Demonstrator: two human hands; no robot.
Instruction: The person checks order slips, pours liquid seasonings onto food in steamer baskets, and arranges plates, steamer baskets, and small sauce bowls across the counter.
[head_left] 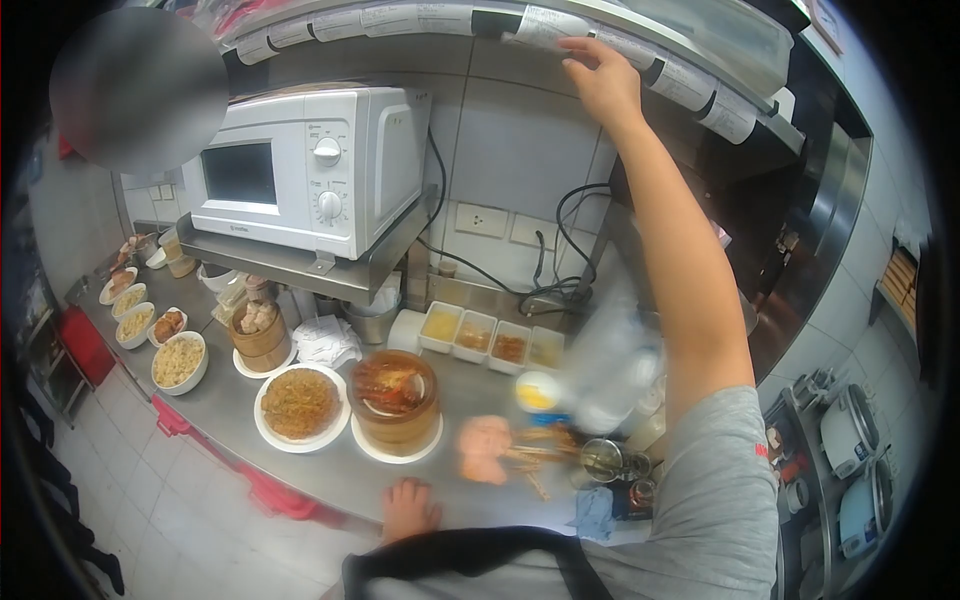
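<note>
Paper slips (683, 83) line a metal rail (787, 130) from eleven round to two o'clock; our right hand (607, 85) reaches up to it at one, fingers bent, thumb slightly apart; one slip (555, 25), between twelve and one, sits by its fingertips, though we cannot tell whether they pinch it; our left hand (409, 510), between six and seven, rests at the near edge of the grey worktop (345, 482), fingers loosely spread; at seven we see a bamboo steamer (397, 440) of glazed brown food (385, 375) on a white plate (430, 448), and just beside it, at eight, a round plate (344, 412) of browned rice (298, 403); at nine stands a smaller steamer (262, 352) and at ten a white microwave (385, 170) on a metal shelf (365, 278); four white trays (473, 353) of food line up below centre; a pink item (483, 447) at six is too blurred for us to name.
</note>
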